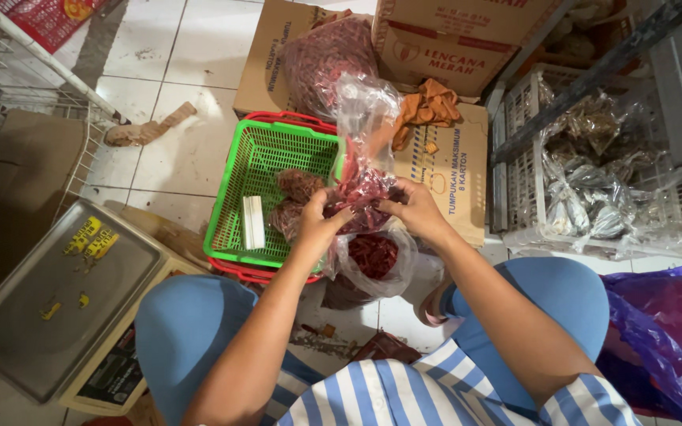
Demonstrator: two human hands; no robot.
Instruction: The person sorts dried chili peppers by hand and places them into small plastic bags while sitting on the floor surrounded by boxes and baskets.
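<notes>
Head view: both the left hand (319,223) and right hand (418,209) pinch the clear bag of dried chillies (365,185) over the green basket's (234,209) 3 o'clock edge, and I reckon a loose pinch could spill chillies onto the floor.

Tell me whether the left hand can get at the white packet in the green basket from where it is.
Probably yes. The left hand grips the clear bag of dried chillies right above the green basket, and nothing covers the white packet; it must release first.
</notes>
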